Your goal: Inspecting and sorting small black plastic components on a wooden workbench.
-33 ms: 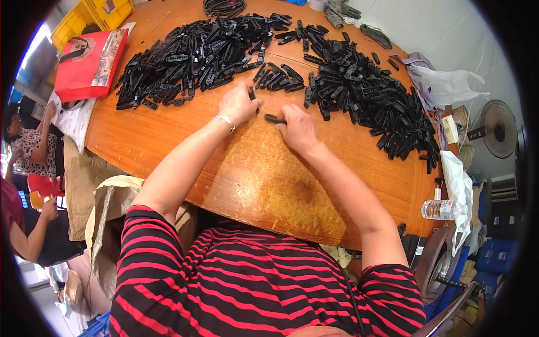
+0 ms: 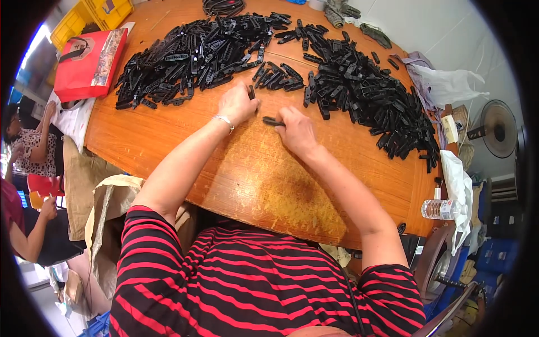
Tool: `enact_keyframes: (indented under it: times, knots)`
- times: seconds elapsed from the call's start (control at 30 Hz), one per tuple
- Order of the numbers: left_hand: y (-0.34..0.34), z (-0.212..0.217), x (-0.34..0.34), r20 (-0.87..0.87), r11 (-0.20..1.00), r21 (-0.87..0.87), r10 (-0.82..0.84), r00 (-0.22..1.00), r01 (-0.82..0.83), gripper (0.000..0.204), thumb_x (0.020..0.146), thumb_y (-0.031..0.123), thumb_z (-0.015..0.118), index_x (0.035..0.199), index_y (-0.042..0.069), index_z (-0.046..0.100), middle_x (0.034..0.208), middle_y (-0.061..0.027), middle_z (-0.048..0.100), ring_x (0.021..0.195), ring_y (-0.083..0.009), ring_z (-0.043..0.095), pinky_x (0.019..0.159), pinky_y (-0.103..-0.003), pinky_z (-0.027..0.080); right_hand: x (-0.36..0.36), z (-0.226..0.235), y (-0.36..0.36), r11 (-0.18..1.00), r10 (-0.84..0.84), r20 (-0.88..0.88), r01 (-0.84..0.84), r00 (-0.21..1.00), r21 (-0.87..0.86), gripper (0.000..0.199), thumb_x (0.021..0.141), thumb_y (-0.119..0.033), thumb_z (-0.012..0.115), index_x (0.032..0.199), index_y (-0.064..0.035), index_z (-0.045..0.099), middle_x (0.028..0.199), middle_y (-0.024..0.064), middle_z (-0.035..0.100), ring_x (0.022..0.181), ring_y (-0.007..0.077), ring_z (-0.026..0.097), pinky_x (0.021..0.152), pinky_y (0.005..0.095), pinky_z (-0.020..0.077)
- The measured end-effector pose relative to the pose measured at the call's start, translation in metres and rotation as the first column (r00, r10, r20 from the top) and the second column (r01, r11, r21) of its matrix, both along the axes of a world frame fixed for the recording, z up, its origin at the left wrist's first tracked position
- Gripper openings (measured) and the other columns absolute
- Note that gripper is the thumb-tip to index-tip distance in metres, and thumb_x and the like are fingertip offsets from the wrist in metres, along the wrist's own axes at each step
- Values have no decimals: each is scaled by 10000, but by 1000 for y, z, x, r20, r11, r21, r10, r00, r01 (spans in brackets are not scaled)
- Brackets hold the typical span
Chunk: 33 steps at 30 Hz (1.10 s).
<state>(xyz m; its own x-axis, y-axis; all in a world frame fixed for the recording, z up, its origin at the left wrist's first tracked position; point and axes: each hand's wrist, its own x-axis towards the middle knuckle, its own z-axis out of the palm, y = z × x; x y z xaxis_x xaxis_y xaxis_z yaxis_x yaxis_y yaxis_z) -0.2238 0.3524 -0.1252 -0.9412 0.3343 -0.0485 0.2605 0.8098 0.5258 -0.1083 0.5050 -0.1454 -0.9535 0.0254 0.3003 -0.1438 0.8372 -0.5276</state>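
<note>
My left hand (image 2: 236,104) is closed on a slim black plastic piece (image 2: 251,91) that stands out past its fingertips. My right hand (image 2: 298,128) pinches another dark plastic piece (image 2: 272,121), whose free end points toward the left hand. The two hands are a short way apart over the wooden table (image 2: 247,174). Just beyond them lies a small group of black plastic pieces (image 2: 279,77). Larger heaps spread to both sides: a left heap (image 2: 196,53) and a right heap (image 2: 365,90) of similar long, narrow parts.
A red bag (image 2: 84,67) and yellow bins (image 2: 106,12) stand at the far left. Coiled black cable (image 2: 223,7) lies at the back. On the right edge are a clear bottle (image 2: 441,209) and white plastic bags; a fan (image 2: 499,129) stands beyond. Other people (image 2: 33,149) are at the left.
My right hand and its piece have shifted very slightly downward, the piece's tip a little to the left. My left hand looks almost unmoved.
</note>
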Motion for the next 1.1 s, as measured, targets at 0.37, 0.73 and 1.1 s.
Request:
enact_keyframes:
  times: [0.37, 0.73, 1.1]
  knots:
    - [-53, -9, 6, 319, 866, 477, -330, 889, 151, 214, 818, 57, 615, 1024, 8, 646, 821, -39, 678, 704, -101, 617, 650, -251, 507, 18, 4, -41, 990, 116, -104, -123, 988, -66, 115, 861, -126, 636, 934, -39, 617, 936, 108, 625, 754, 267, 635, 653, 376, 516]
    - [-74, 9, 55, 498, 826, 563, -320, 806, -20, 140, 911, 123, 620, 1004, 17, 617, 774, 5, 624, 652, -46, 567, 566, -187, 451, 5, 22, -22, 739, 277, 404, 75, 872, -669, 195, 917, -166, 628, 966, 14, 573, 647, 28, 591, 477, 73, 529, 421, 226, 427]
    - [-62, -6, 67, 513, 842, 501, -103, 852, -200, 172, 841, 137, 723, 839, 7, 611, 661, -26, 615, 510, -69, 542, 439, -210, 420, 5, 14, -20, 644, 300, 537, 247, 788, -724, 207, 900, -178, 651, 937, 6, 564, 655, 25, 576, 477, 74, 516, 418, 218, 420]
